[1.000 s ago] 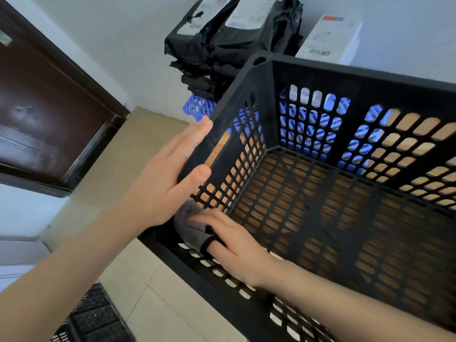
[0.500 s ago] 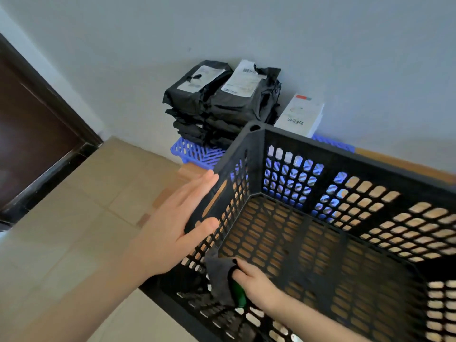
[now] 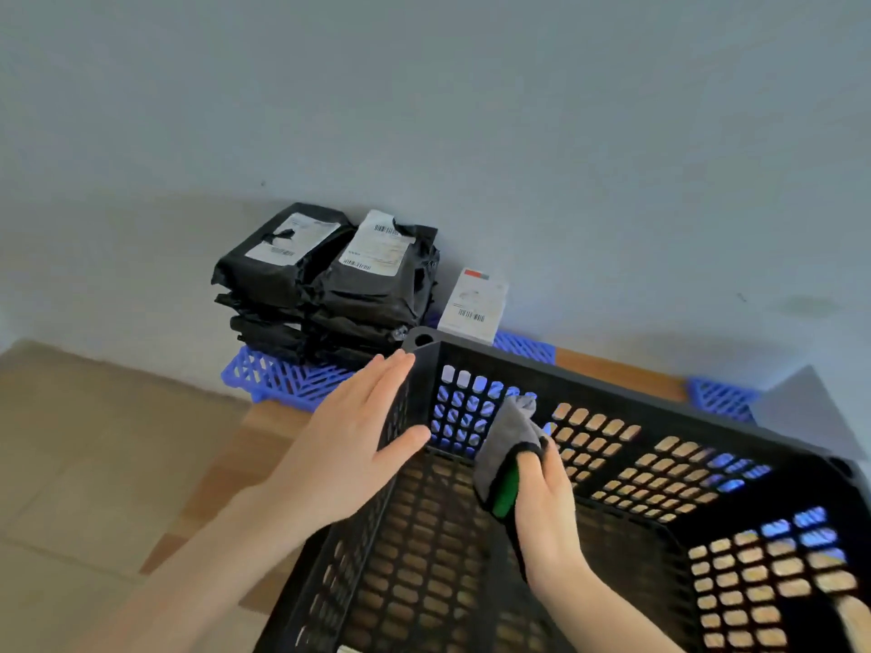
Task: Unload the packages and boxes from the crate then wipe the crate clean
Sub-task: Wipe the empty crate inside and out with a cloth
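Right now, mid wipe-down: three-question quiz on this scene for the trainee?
1. True or false: black plastic mailer bags lie inside the black perforated plastic crate.
2. Which hand grips the grey cloth? A. left hand B. right hand C. neither
3. What do the bags and the white cardboard box rest on?
Key: 1 false; 2 B; 3 blue plastic grid pallet.

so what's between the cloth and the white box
The far wall of the crate: cloth inside it, white box behind, seen in the head view.
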Demonstrator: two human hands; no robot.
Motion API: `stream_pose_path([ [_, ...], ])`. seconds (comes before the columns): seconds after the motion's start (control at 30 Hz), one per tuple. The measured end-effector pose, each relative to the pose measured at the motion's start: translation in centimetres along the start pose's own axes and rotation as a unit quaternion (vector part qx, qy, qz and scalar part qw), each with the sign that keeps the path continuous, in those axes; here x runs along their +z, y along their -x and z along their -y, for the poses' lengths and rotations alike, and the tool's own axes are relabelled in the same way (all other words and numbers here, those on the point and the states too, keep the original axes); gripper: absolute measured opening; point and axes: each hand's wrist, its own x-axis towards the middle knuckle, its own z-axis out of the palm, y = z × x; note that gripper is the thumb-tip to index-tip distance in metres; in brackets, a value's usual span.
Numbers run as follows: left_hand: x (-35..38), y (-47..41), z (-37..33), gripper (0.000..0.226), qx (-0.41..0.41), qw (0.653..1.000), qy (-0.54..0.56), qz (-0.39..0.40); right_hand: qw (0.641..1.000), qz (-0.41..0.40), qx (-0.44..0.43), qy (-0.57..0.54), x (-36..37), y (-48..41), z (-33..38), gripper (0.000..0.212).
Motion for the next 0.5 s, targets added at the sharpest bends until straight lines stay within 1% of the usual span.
stream_pose_path([
  [0.1,1.0,-2.4,0.3,0.07,-0.023,0.996,0.091,0.01,1.0,-0.004,-0.024,-0.009,3.4,-0.5,0.9,0.023],
  [0.2,1.8,-3.8,0.3,0.068,-0.028,0.988,0.151,0.008,0.999,0.015,-0.032,-0.023,6.6,-1.9,1.7,0.027],
  [0.3,2.1,-4.0,0.3,0.069,-0.033,0.979,0.201,0.008,0.998,0.035,-0.043,-0.01,8.7,-3.2,2.1,0.028],
  [0.37,2.1,-3.8,0.2,0.073,-0.03,0.98,0.197,0.005,0.996,0.043,-0.07,0.02,9.2,-3.4,1.8,0.036],
  [0.4,2.1,-3.7,0.2,0.075,-0.031,0.98,0.195,0.002,0.993,0.042,-0.098,0.047,9.2,-3.4,1.6,0.039],
  [0.5,1.9,-3.7,0.0,0.079,-0.024,0.979,0.2,0.002,0.968,0.02,-0.19,0.162,8.9,-3.4,0.7,0.046],
])
